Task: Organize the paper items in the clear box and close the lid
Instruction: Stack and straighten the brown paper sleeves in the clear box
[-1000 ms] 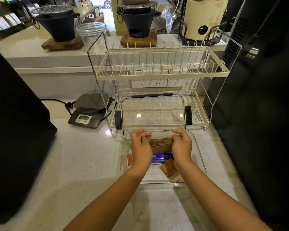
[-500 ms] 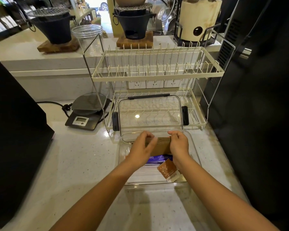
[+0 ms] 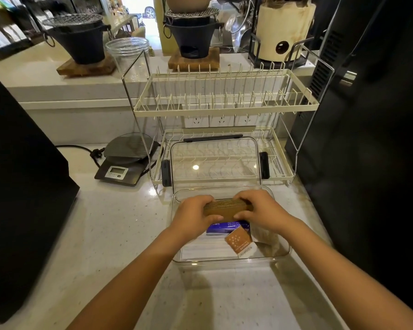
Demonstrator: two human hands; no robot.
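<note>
The clear box (image 3: 281, 254) stands open on the counter in front of me. A stack of brown paper items (image 3: 227, 207) is held upright over its far half, with my left hand (image 3: 193, 214) gripping its left end and my right hand (image 3: 260, 211) its right end. Beneath them in the box lie a blue packet (image 3: 221, 228) and a brown-and-white sachet (image 3: 240, 241). The clear lid (image 3: 215, 160) with black latches leans upright against the dish rack just behind the box.
A cream two-tier dish rack (image 3: 224, 108) stands right behind the box. A digital scale (image 3: 124, 160) with a cord sits to the left. Large black appliances flank both sides, left (image 3: 22, 186) and right (image 3: 367, 139). Black pots and a glass jar (image 3: 129, 52) sit on the raised ledge.
Both hands have closed in on the brown stack from its ends and squared it up; the stack now stands higher and more compact over the box.
</note>
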